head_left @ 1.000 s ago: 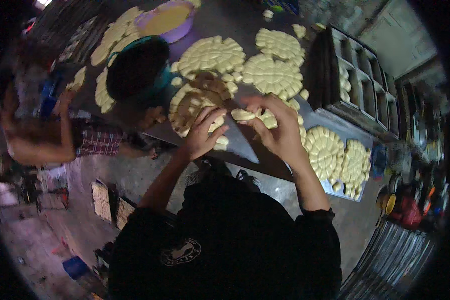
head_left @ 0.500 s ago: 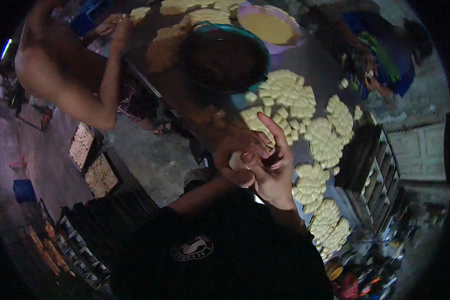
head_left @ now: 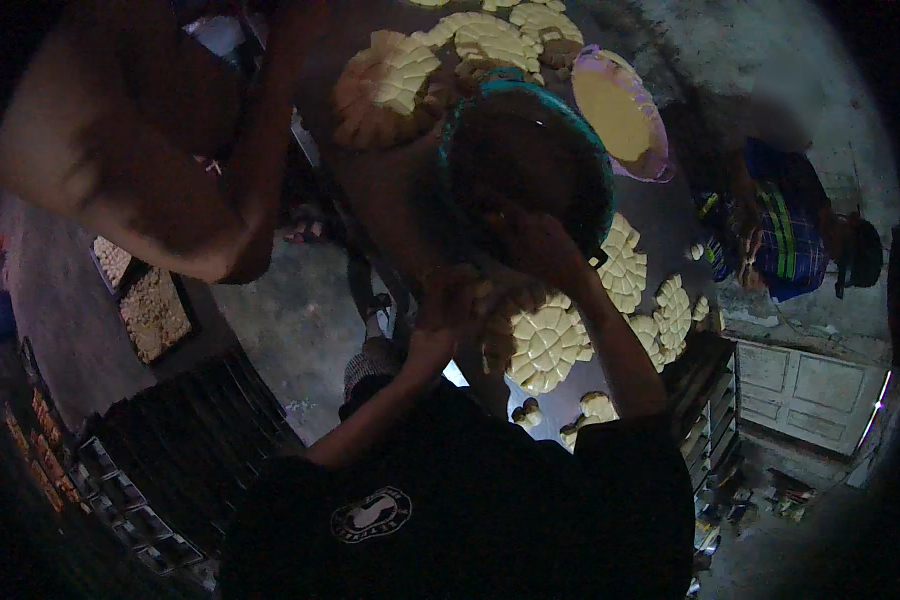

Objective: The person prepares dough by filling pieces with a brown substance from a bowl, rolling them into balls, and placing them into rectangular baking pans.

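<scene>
Both hands have dropped lower: left hand [head_left: 448, 300] and right hand [head_left: 530, 245] hover over ridged, pale dough rounds [head_left: 545, 340] on the dark table [head_left: 660, 215]; whether either grip pinches dough, I cannot tell.

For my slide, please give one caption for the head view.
Both hands, left hand and right hand, meet beside round pale dough clusters near a teal-rimmed dark bowl.

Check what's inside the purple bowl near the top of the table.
The purple bowl holds a smooth pale-yellow filling covering its bottom. Anything beneath that surface is hidden; the dark teal-rimmed basin sits beside it.
</scene>
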The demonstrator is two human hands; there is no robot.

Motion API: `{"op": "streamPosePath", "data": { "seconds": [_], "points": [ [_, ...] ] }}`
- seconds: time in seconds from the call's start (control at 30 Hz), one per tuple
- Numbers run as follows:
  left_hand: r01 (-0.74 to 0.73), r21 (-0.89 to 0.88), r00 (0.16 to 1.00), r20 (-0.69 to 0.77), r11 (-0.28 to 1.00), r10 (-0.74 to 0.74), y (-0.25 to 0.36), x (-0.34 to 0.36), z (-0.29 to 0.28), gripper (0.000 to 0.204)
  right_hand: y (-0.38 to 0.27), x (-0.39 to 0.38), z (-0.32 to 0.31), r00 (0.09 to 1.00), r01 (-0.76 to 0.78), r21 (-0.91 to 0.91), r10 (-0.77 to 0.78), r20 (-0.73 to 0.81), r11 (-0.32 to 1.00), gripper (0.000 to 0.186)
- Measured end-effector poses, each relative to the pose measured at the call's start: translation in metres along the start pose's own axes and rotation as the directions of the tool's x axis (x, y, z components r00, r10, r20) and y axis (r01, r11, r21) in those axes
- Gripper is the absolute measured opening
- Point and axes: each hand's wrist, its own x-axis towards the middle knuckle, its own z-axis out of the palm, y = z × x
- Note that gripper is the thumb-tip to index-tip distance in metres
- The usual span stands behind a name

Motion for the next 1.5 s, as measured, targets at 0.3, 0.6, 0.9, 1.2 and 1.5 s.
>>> {"op": "streamPosePath", "data": {
  "seconds": [0.3, 0.6, 0.9, 1.2, 1.5],
  "points": [
    [0.290, -0.749, 0.953, 0.170, 0.595, -0.250, 0.025, 0.000, 0.011, 0.037, -0.072, -0.042, -0.055, 0.807, -0.354, 0.793, 0.590, -0.009, 0.496, 0.031],
    [0.658, -0.750, 0.748, 0.639, 0.075, -0.179, 0.120, -0.030, 0.034, 0.050, -0.106, -0.197, -0.038, 0.790, 0.195, 0.938, 0.521, -0.323, 0.285, 0.047],
    [0.538, -0.563, 0.738, 0.674, 0.627, -0.028, 0.164, -0.126, 0.093, 0.043, -0.156, -0.329, -0.058, 0.688, -0.091, 0.428, 0.367, -0.626, 0.899, 0.048],
    [0.505, -0.563, 0.809, 0.574, 0.655, -0.131, 0.164, -0.211, 0.123, 0.019, -0.200, -0.417, -0.043, 0.690, -0.084, -0.051, 0.021, -0.723, 0.995, 0.036],
    [-0.068, -0.346, 0.743, 0.608, 0.936, 0.278, 0.185, -0.230, 0.111, 0.023, -0.207, -0.443, -0.043, 0.606, -0.029, 0.404, 0.338, -0.720, 0.914, 0.018]
  ]
}}
